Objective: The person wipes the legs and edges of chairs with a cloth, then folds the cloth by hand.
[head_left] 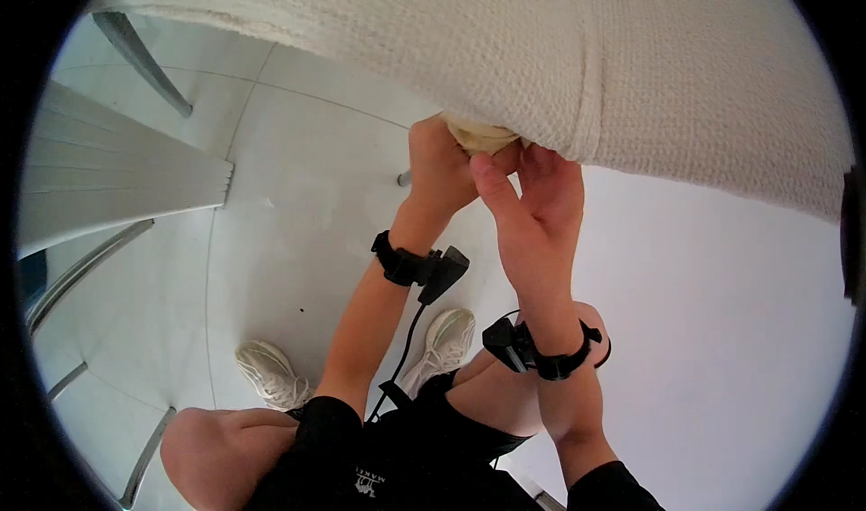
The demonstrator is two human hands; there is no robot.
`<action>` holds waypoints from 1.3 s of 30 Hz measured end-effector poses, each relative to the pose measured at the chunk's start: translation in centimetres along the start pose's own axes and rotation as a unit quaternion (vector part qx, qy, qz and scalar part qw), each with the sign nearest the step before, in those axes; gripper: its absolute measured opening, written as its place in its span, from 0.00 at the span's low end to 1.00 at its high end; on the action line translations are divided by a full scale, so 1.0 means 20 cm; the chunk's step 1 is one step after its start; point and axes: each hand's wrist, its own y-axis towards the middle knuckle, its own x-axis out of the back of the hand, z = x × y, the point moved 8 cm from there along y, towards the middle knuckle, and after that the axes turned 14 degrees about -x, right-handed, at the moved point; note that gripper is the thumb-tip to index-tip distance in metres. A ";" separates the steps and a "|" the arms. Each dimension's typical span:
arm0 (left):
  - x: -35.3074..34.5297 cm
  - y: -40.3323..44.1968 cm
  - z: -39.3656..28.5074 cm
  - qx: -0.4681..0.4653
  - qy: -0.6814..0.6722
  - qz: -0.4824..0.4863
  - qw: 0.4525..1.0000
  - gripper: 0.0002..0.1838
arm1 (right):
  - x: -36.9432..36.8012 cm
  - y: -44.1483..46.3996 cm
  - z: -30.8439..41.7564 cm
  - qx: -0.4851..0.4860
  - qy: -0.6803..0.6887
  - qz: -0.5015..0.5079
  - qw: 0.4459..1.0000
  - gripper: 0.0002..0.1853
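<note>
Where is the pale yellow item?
In the head view, the pale yellow item is above and right of centre, beside left hand and right hand, at the edge of cream fabric.

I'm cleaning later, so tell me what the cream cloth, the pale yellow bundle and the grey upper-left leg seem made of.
Cream cloth: matte, probably cotton-like fabric, given its coarse texture. Pale yellow bundle: matte, perhaps cloth, from its folds; partly hidden. Grey leg: likely metal, smooth with a slight sheen.

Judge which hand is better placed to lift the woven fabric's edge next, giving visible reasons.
Probably the right hand: its fingers reach up to the edge of the woven fabric. The left hand looks curled against the yellowish material, so seems busier.
</note>
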 end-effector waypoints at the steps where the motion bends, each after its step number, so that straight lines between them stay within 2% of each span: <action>1: 0.00 0.00 0.00 -0.002 0.005 -0.002 1.000 0.15 | 0.00 0.00 0.00 0.000 -0.005 0.001 1.000 0.22; 5: 0.03 -0.02 0.00 -0.013 0.007 -0.027 1.000 0.15 | -0.02 -0.01 -0.01 0.009 -0.009 0.000 1.000 0.22; 10: 0.03 -0.02 0.03 0.010 -0.030 0.023 0.999 0.15 | -0.04 -0.01 -0.01 -0.008 -0.023 0.009 1.000 0.21; 12: 0.02 -0.01 0.02 -0.017 -0.034 0.049 0.998 0.15 | -0.03 -0.02 0.00 0.001 -0.039 0.008 0.999 0.20; 15: -0.06 -0.02 0.00 -0.109 -0.017 0.073 0.991 0.15 | 0.07 -0.04 -0.05 0.005 -0.101 -0.024 0.995 0.19; 17: -0.04 -0.03 0.04 -0.092 -0.034 0.075 0.992 0.15 | 0.05 -0.04 -0.06 -0.006 -0.044 -0.019 0.999 0.20; 18: -0.04 -0.03 0.04 -0.082 -0.044 0.072 0.993 0.15 | 0.03 -0.04 -0.06 -0.012 -0.019 -0.017 1.000 0.20; 23: -0.01 -0.05 0.09 -0.026 -0.070 0.017 0.997 0.15 | -0.01 -0.03 -0.03 0.001 -0.081 -0.046 0.996 0.19; 28: 0.01 -0.05 0.05 -0.105 -0.071 0.011 0.992 0.11 | 0.02 -0.02 0.02 -0.004 -0.171 -0.073 0.983 0.18; 30: 0.01 -0.06 0.06 -0.114 -0.069 -0.001 0.991 0.11 | 0.02 -0.01 0.02 -0.019 -0.180 -0.071 0.981 0.18; 36: 0.03 -0.08 0.03 -0.191 0.025 -0.002 0.981 0.10 | 0.03 0.04 0.05 0.031 -0.209 -0.032 0.977 0.19; 39: 0.01 -0.08 0.06 -0.150 0.012 -0.003 0.989 0.09 | 0.03 0.06 0.03 0.022 -0.213 0.013 0.977 0.19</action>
